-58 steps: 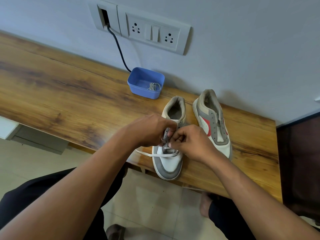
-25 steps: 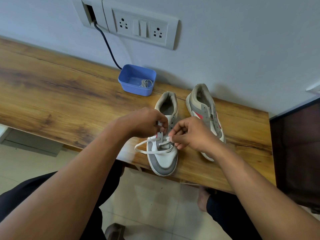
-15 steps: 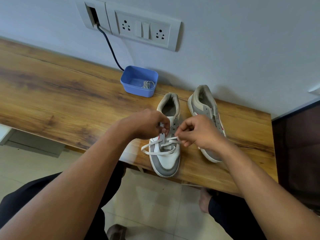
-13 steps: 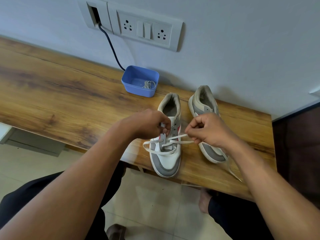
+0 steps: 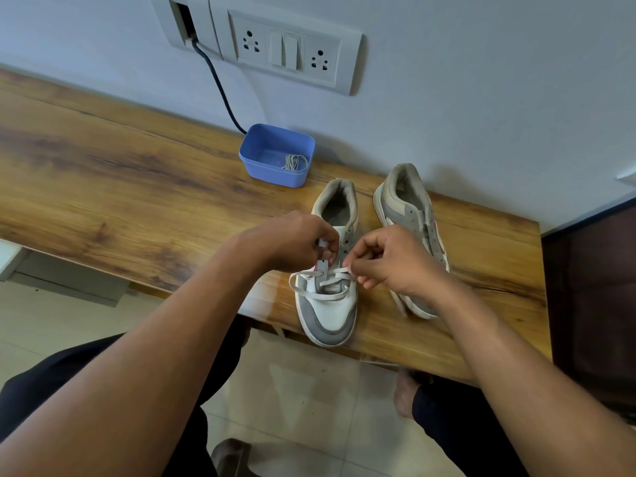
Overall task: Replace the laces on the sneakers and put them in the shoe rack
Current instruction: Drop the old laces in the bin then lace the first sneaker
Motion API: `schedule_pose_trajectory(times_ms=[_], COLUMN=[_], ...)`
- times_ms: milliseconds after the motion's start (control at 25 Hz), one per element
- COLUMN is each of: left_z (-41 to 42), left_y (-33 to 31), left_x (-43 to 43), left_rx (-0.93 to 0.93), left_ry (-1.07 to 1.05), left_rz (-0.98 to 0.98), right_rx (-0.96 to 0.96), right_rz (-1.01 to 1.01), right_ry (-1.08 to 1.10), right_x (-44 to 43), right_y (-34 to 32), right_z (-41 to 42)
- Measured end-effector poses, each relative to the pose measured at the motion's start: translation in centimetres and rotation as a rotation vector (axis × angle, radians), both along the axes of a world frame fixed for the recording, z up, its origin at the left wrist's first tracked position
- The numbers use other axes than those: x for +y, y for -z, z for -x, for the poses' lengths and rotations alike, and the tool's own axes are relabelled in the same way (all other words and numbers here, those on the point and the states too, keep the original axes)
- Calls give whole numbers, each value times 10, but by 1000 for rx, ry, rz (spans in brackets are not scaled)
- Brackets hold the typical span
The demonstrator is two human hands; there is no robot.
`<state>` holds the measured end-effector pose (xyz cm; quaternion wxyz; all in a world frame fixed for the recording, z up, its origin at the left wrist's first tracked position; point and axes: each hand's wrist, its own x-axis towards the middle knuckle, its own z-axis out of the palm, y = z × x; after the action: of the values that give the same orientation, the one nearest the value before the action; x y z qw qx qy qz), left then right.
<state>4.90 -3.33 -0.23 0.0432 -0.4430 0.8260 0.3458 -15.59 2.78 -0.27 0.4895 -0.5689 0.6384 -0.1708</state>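
Surface: a wooden bench [image 5: 137, 187] runs across the frame against a pale wall, with tiled floor below.
Upper middle: a socket panel [image 5: 285, 51] on the wall, a dark cable [image 5: 220, 94] dropping from it behind the tub.
Blue tub [image 5: 272, 175]: at the wall, centre of frame, with a coiled grey lace [image 5: 294, 162] inside, probably an old one taken out.
Left hand [image 5: 292, 241]: fingers curled, pinching the grey tongue [image 5: 322, 266] of the centre sneaker.
Centre sneaker [image 5: 328, 304]: toe at the bench's near edge. The white lace [image 5: 311, 297] passes only through the lowest eyelets, with one crossing, and a slack loop hangs on its left side.
Right hand [image 5: 392, 261]: thumb and fingers grip the lace end just right of the eyelets.
Right sneaker [image 5: 409, 208]: just beside the first, partly behind the right hand, no lace showing.
Progress: early, as I judge it. One shoe is barely begun, with upper eyelets open. The other shoe is untouched, and no shoe rack is in view.
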Motion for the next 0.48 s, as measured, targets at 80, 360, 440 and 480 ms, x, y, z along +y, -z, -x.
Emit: schedule_pose_trajectory(times_ms=[80, 360, 440, 480], left_z=[0, 0, -1, -2], left_y=[-2, -1, -1, 0], left_x=[1, 1, 0, 0], left_rx=[6, -1, 5, 5], left_ry=[-1, 9, 6, 1], left_rz=[-4, 1, -2, -3], right_rx=[59, 56, 116, 116], right_rz=[71, 33, 104, 109], right_ry=[82, -9, 81, 101], right_x=[-5, -2, -8, -8], right_y=[-2, 1, -4, -6], right_z=[13, 7, 20, 24])
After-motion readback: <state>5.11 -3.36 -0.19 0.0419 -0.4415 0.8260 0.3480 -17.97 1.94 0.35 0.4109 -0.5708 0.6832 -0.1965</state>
